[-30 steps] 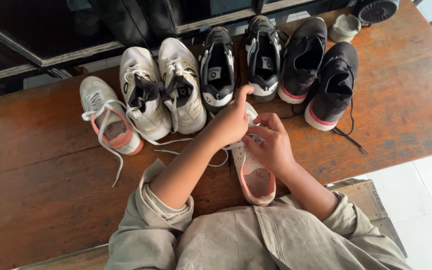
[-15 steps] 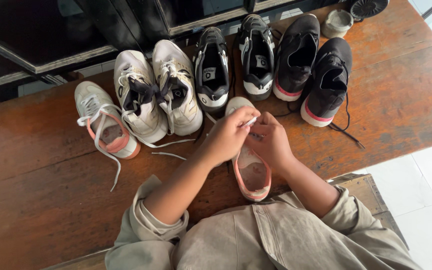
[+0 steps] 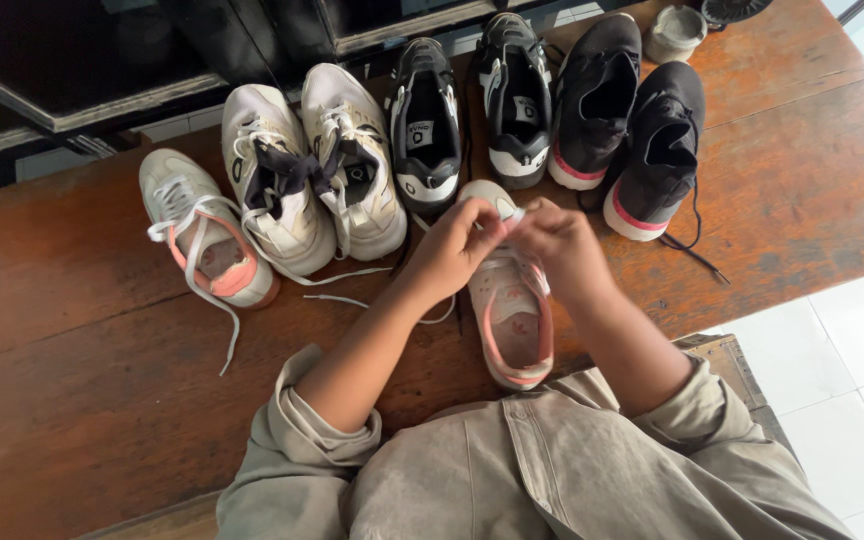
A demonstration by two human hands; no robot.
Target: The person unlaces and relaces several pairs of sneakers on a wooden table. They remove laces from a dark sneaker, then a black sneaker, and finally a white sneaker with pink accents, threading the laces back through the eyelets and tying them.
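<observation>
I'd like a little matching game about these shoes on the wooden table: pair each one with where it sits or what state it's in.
Things:
1. White shoe with pink lining
2. Its twin shoe
3. White pair with dark laces
4. Black shoes with pink soles

Places or states:
A. far left, laces trailing loose
B. under both hands, laces being handled
C. right end of the row
D. between the twin shoe and the black-and-white pair

Pairs: 1-B, 2-A, 3-D, 4-C

sneaker (image 3: 512,320) toe under hands, round object (image 3: 732,8) cut off
</observation>
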